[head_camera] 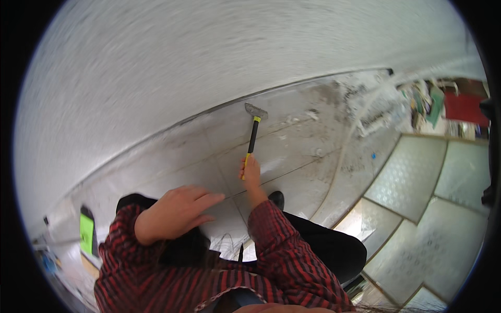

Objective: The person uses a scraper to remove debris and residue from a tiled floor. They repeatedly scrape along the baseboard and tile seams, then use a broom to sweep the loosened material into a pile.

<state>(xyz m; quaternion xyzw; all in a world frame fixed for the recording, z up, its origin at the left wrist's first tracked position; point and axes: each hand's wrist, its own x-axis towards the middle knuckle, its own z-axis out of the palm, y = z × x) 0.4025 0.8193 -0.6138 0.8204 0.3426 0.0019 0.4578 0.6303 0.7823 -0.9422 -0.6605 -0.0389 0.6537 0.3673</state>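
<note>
My right hand (251, 171) is closed around the yellow lower end of a long-handled scraper (253, 135) with a black and yellow handle. The scraper's grey metal head (256, 111) lies over the tiled floor (219, 156), close below the bottom edge of a white wall (156, 78). Dirt and pale debris (312, 114) mark the tiles to the right of the head. My left hand (180, 211) hovers above my knee with its fingers apart and holds nothing.
A pale hose (339, 164) curves over the floor on the right. Beyond it stand frosted panels with wooden frames (413, 180). Clutter with a red item (465, 107) sits at the upper right. A bright green and black object (87, 231) is at the left.
</note>
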